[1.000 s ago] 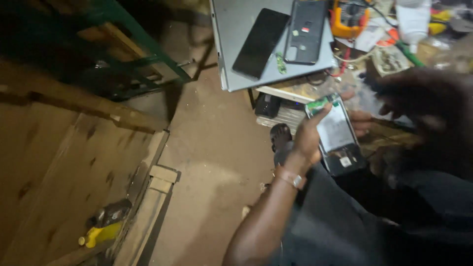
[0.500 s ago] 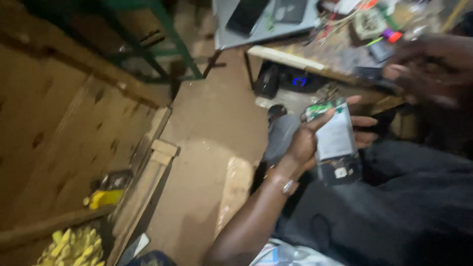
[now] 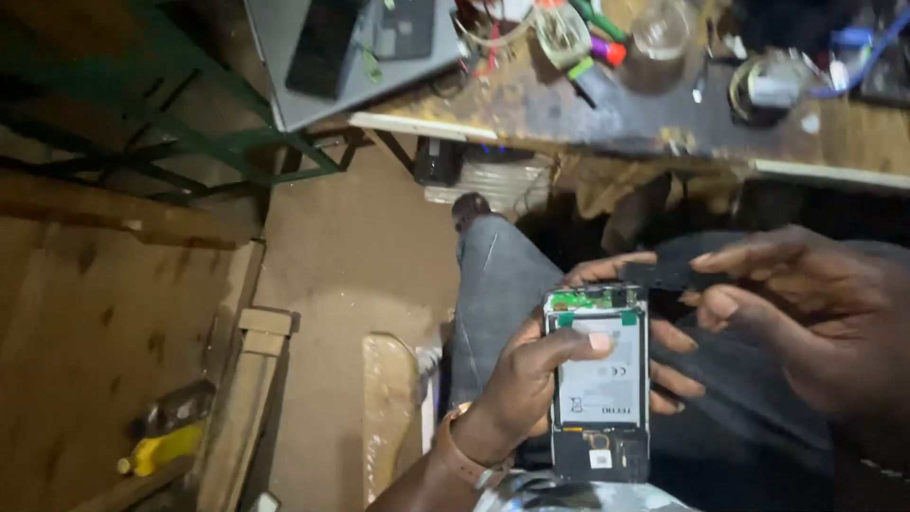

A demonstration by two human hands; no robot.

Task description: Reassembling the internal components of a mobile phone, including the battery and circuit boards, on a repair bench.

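The left hand (image 3: 531, 379) grips an opened phone (image 3: 597, 379), a flat rectangular slab with its back cover off. Its exposed inside shows a pale, smooth battery filling the middle, a strip of green circuit board along the top edge and a darker board section at the bottom. The fingers wrap round the phone's far side, their tips showing past its right edge, while the thumb presses across the upper part of the battery; the phone stands roughly upright in the palm, over the person's lap. A band (image 3: 460, 455) circles the left wrist.

The right hand (image 3: 806, 313) is just beside the phone's upper right corner, its thumb and fingers pinched on a small dark flat piece (image 3: 668, 275) with a matte surface, held close above the phone's top edge.

Farther off, the worn wooden bench (image 3: 588, 104) has a scuffed, stained top, cluttered with cables, a clear glass jar (image 3: 661, 28) and coloured tools. On its left end lies a grey laptop (image 3: 294, 85) with a glossy black phone (image 3: 322, 47) resting on it. On the left, a yellow bottle (image 3: 161, 450) lies on rough wooden boards.
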